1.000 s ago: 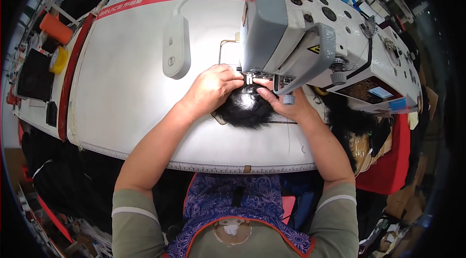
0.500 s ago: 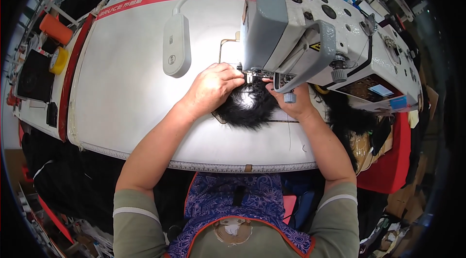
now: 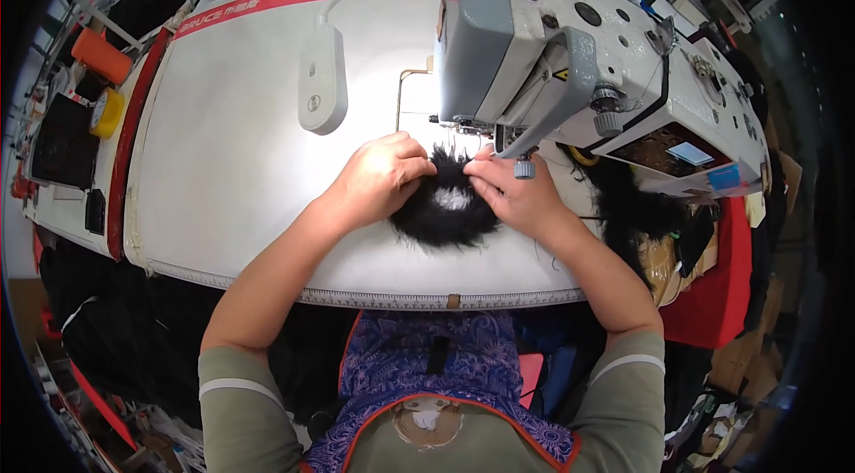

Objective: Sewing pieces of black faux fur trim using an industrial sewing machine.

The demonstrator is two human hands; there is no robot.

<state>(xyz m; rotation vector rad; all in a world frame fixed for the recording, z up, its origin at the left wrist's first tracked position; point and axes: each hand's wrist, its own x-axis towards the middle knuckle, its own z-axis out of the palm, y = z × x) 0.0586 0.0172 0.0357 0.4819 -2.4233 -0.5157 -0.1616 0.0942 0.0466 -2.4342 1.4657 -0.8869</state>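
Note:
A ring of black fluffy fur trim (image 3: pixel 445 225) lies on the white table of a sewing machine (image 3: pixel 485 45), its pale middle showing through. My left hand (image 3: pixel 385 172) pinches the ring's upper left edge between thumb and fingers. On the opposite side my right hand (image 3: pixel 512 188) grips the upper right edge, just below the machine's hand guard. The fur's far edge sits a little in front of the presser foot area, apart from it. The fingertips are partly buried in the fur.
A white lamp (image 3: pixel 322 85) on a bent neck stands over the table to the left. More black fur (image 3: pixel 646 206) is heaped at the right under the machine. Yellow tape (image 3: pixel 107 112) and an orange cylinder (image 3: pixel 101 54) lie at far left. A ruler strip (image 3: pixel 383 298) runs along the front edge.
Both hands have drawn the fur ring toward me, out from under the presser foot. My right hand has come out from behind the guard and closer to my left.

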